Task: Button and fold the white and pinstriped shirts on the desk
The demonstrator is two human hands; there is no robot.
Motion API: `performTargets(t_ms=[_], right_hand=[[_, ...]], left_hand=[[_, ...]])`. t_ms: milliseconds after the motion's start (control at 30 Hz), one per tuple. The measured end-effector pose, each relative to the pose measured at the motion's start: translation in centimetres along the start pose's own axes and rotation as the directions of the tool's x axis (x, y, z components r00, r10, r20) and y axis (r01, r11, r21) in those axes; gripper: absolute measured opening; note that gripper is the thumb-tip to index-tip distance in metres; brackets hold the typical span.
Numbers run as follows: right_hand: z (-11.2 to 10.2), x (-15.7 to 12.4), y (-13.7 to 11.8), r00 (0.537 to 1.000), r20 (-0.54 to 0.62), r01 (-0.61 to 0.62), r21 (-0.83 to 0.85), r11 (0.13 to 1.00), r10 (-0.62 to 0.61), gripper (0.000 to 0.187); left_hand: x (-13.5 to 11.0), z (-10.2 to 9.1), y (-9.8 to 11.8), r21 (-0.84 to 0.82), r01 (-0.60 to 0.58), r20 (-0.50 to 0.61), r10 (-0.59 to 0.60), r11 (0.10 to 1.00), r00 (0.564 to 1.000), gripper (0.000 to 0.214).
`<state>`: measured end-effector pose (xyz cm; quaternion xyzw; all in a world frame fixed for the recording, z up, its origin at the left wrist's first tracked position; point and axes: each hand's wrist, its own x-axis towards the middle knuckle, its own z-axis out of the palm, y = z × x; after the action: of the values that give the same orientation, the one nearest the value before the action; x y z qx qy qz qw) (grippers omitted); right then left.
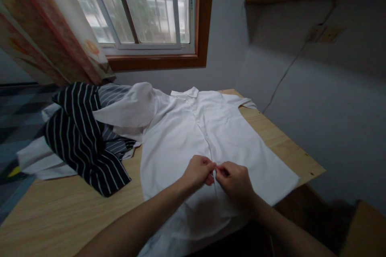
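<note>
A white short-sleeved shirt (pixel 177 136) lies spread out with its front up and its collar toward the window. Its button placket runs down the middle toward me. My left hand (pixel 199 170) pinches the placket's edge low on the shirt front. Right against it, my right hand (pixel 235 178) pinches the same strip, and the fingertips of both hands meet there. Any button between the fingers is hidden. The shirt's near hem hangs over the table's front edge.
A heap of clothes with a black striped garment (pixel 81 136) lies left of the shirt on the wooden table (pixel 99 217). Behind are a window (pixel 150 12) and a curtain (pixel 51 20). A cable (pixel 285 73) runs down the right wall from a socket (pixel 327 34).
</note>
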<state>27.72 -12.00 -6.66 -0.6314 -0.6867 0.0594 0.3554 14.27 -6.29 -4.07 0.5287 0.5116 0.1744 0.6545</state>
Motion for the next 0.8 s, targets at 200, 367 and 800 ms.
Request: performTargets(t_ms=[200, 367, 800], right_hand=[[0.0, -0.1, -0.1, 1.0, 0.001, -0.008, 0.051, 0.999, 0.008, 0.021], [-1.6, 1.2, -0.5, 0.957, 0.215, -0.249, 0.265, 0.932, 0.194, 0.017], [-2.3, 2.9, 2.1, 0.947, 0.293, -0.175, 0.125, 0.977, 0.133, 0.024]], left_hand=[[-0.1, 0.2, -0.5, 0.191, -0.18, -0.058, 0.194, 0.965, 0.979, 0.027], [-0.4, 0.1, -0.5, 0.27, -0.322, -0.051, 0.348, 0.907, 0.936, 0.027], [-1.1, -2.2, 0.5, 0.831, -0.391, 0.168, 0.492, 0.396, 0.854, 0.02]])
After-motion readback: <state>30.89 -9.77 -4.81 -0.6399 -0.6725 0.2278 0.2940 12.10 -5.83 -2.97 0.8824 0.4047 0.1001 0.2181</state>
